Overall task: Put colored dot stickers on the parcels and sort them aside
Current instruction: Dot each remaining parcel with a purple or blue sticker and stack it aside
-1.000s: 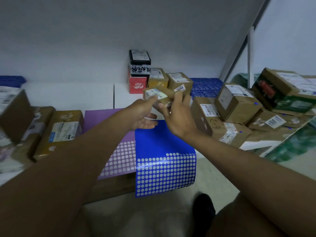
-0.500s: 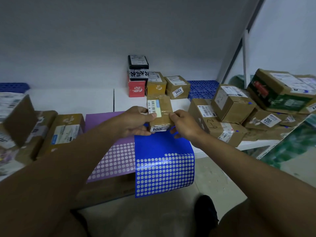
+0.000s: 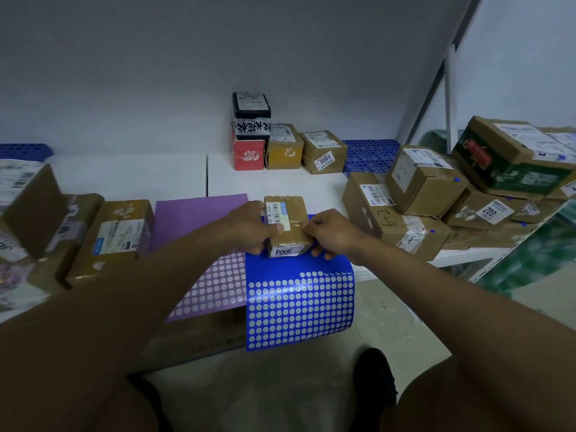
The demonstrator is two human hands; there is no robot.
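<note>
A small brown parcel [image 3: 288,222] with a "3004" label on its near face sits at the top edge of the blue sticker sheet [image 3: 299,304]. My left hand [image 3: 252,227] grips its left side, thumb on the white shipping label. My right hand [image 3: 330,233] holds its right side. A purple sticker sheet [image 3: 205,241] lies to the left of the blue one; both sheets hang over the table's front edge.
A pile of parcels with blue dots [image 3: 436,198] fills the right side. Brown parcels [image 3: 115,238] lie at the left. At the back stand a black box on a red box [image 3: 251,132] and two brown parcels [image 3: 324,151]. White table [image 3: 131,179] between.
Both hands brought the parcel from the back of the table toward me and set it down at the top of the blue sheet.
</note>
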